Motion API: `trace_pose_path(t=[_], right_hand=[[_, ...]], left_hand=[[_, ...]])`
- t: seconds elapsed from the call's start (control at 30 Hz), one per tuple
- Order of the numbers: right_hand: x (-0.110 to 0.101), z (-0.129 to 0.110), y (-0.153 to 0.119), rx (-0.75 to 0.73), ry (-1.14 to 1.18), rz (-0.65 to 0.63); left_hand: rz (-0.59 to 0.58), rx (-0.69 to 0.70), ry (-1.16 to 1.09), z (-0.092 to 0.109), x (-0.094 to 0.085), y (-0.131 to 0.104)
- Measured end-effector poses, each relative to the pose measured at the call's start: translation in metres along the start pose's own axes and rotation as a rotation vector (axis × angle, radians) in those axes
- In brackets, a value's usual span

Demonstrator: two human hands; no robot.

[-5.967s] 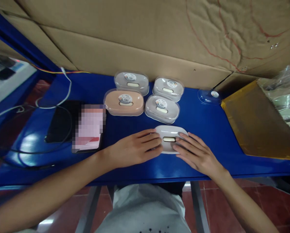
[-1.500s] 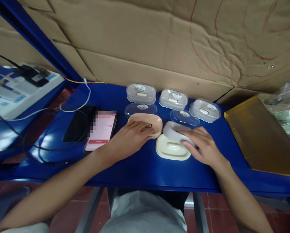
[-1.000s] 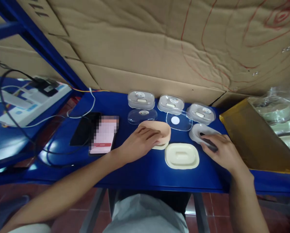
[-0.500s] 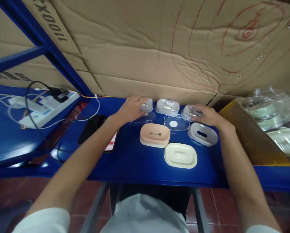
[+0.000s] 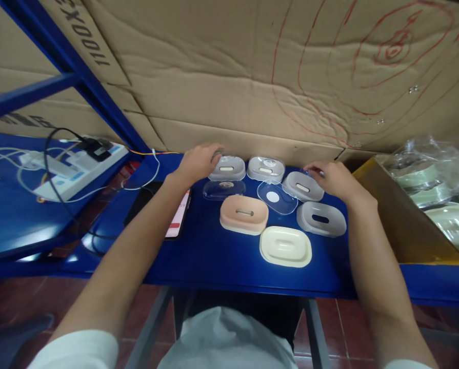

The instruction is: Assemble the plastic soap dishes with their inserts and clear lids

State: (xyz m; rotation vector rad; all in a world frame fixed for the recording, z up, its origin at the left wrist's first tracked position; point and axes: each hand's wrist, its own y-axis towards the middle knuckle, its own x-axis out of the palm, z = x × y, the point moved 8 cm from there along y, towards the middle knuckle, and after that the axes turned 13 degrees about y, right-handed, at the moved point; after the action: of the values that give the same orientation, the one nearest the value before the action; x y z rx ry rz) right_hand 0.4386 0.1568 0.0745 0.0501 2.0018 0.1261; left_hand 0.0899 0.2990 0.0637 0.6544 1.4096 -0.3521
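My left hand [image 5: 201, 162] is at the left end of a translucent oval box [image 5: 227, 167] with a slotted top, its fingers loosely bent and apart, holding nothing. My right hand [image 5: 332, 178] lies by the back right edge of another translucent slotted box [image 5: 303, 186]; its fingers are slightly curled and apart, and whether they touch it is hard to tell. Between these stands a third translucent box [image 5: 266, 168]. Nearer me are two clear oval lids [image 5: 223, 190], a peach slotted box [image 5: 244, 211], a grey translucent box [image 5: 321, 219] and a cream oval lid [image 5: 285, 246].
A phone [image 5: 178, 218] lies under my left forearm on the blue table [image 5: 214, 261]. On the left sits a white power strip [image 5: 79, 174] with cables. An open carton [image 5: 398, 215] of bagged pieces stands on the right, and a cardboard wall [image 5: 214, 92] rises behind.
My left hand has drawn back left off its box, and my right hand has shifted slightly right. The right translucent box and the clear lid with a white sticker have turned a little.
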Motion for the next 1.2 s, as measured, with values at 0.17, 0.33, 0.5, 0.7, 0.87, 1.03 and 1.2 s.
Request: trace_pose_path(t=[0.17, 0.33, 0.5, 0.7, 0.87, 1.03, 1.2], right_hand=[[0.044, -0.009, -0.004, 0.169, -0.11, -0.292], [0.058, -0.002, -0.001, 0.22, -0.157, -0.338], [0.047, -0.004, -0.003, 0.232, -0.174, -0.361], [0.026, -0.01, -0.005, 0.301, -0.257, -0.268], [0.043, -0.061, 0.032, 0.077, -0.18, -0.163], [0.069, -0.085, 0.058, -0.053, -0.098, -0.179], [0.038, -0.066, 0.046, -0.015, -0.108, -0.095]], left_hand=[[0.031, 0.107, 0.136, 0.026, 0.006, -0.005], [-0.039, 0.253, 0.249, 0.052, 0.017, -0.009], [-0.105, 0.225, 0.342, 0.057, 0.027, -0.008], [-0.189, 0.197, 0.346, 0.062, 0.03, -0.005], [-0.207, 0.177, 0.305, 0.065, 0.021, -0.001], [-0.21, 0.132, 0.275, 0.059, 0.015, 0.003], [-0.224, 0.082, 0.235, 0.058, 0.015, 0.005]])
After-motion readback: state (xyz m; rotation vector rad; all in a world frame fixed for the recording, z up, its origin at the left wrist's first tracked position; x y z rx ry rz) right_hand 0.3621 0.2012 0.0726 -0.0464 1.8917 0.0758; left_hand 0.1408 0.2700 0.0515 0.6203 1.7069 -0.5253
